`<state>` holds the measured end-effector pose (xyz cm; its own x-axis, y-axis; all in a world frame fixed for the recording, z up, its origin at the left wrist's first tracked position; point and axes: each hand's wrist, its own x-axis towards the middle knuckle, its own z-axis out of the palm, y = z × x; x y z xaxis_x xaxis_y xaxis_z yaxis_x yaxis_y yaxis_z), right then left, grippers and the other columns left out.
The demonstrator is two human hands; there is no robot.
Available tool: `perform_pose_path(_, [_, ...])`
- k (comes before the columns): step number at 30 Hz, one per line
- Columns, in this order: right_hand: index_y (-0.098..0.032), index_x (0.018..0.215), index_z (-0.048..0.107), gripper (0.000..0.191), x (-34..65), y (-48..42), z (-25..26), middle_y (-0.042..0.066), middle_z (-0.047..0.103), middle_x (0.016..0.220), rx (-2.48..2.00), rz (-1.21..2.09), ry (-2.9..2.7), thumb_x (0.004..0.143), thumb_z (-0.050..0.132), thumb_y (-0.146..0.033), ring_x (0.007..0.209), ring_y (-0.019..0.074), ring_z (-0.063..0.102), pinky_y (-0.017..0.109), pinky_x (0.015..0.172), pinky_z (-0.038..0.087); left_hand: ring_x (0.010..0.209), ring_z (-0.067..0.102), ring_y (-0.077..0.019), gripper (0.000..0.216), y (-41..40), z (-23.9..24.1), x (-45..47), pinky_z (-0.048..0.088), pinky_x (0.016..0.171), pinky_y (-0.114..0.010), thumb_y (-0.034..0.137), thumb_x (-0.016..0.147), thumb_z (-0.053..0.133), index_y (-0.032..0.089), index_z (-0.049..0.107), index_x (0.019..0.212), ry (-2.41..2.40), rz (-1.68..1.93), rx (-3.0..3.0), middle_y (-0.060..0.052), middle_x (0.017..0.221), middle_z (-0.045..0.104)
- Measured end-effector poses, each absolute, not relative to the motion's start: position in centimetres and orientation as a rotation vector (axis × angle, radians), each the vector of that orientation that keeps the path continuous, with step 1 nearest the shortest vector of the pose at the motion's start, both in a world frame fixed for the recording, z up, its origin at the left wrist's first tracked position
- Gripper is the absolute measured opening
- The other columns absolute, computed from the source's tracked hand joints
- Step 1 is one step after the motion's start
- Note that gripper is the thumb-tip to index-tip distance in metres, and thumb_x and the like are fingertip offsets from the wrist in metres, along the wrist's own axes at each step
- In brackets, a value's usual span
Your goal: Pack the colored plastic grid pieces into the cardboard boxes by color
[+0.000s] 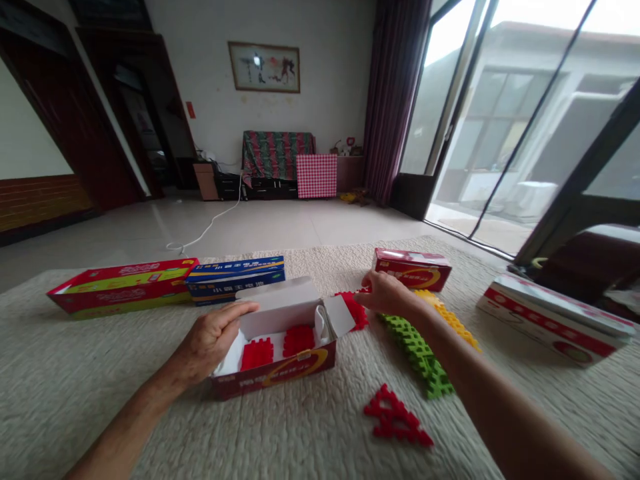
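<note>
An open dark-red cardboard box [280,377] with a white inside stands in front of me. Inside it, on a white lining, lie red plastic interlocking toy pieces [299,341]. My left hand [213,340] is closed over the box's left end, fingers along the rim. Just beyond the right end flap [339,315], my right hand [387,292] is closed with its fingertips on a red interlocking piece [356,312] lying on the mat; the fingers partly hide it. Green pieces [419,353] and yellow pieces [453,321] lie under and beside my right forearm. A triangular red piece [396,417] lies nearer.
Behind the open box are a red-green carton [125,288] and a blue battery carton [235,277]. A closed red box [417,270] stands behind my right hand. A white-red carton [555,321] is at the right. All rest on a quilted beige mat [310,440].
</note>
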<state>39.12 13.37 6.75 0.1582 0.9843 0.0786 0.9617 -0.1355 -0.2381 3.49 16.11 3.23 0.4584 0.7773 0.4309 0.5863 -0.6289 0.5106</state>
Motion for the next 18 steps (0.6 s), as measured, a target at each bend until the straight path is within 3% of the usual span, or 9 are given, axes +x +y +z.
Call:
perform_pose_path(5, [-0.016, 0.088, 0.060, 0.028, 38.3, 8.4, 5.6, 0.012, 0.061, 0.091, -2.139, 0.055, -2.031, 0.072, 0.056, -0.039, 0.079, 0.0215, 0.059, 0.032, 0.068, 0.041, 0.110, 0.062, -0.0194, 0.040, 16.1, 3.3, 3.7, 0.044, 0.102, -0.030, 0.024, 0.082, 0.042, 0.017, 0.068, 0.112, 1.148, 0.947, 2.408, -0.004, 0.118, 0.068])
perform_pose_path(10, [-0.017, 0.089, 0.057, 0.030, 37.4, 6.4, 5.0, 0.011, 0.059, 0.092, -2.162, 0.086, -2.144, 0.076, 0.055, -0.044, 0.077, 0.0205, 0.056, 0.033, 0.069, 0.042, 0.110, 0.062, -0.0198, 0.040, 16.1, 3.3, 3.8, 0.044, 0.102, -0.030, 0.024, 0.082, 0.041, 0.016, 0.068, 0.111, 1.148, 0.957, 2.412, -0.004, 0.117, 0.068])
perform_pose_path(14, [-0.018, 0.093, 0.058, 0.023, 38.4, 6.1, 5.7, 0.010, 0.060, 0.098, -1.957, 0.140, -2.362, 0.073, 0.058, -0.030, 0.085, 0.0199, 0.056, 0.033, 0.076, 0.044, 0.110, 0.063, -0.0197, 0.040, 16.0, 3.4, 3.9, 0.044, 0.102, -0.029, 0.024, 0.082, 0.041, 0.015, 0.068, 0.111, 1.156, 0.964, 2.421, -0.005, 0.117, 0.068])
perform_pose_path(18, [-0.020, 0.111, 0.058, 0.044, 39.1, 6.0, 5.5, 0.010, 0.059, 0.114, -1.731, 0.282, -2.579, 0.068, 0.058, -0.012, 0.106, 0.0221, 0.054, 0.036, 0.092, 0.042, 0.109, 0.063, -0.0191, 0.041, 15.9, 3.5, 3.8, 0.044, 0.102, -0.028, 0.023, 0.082, 0.041, 0.015, 0.068, 0.112, 1.162, 0.946, 2.438, -0.004, 0.118, 0.068])
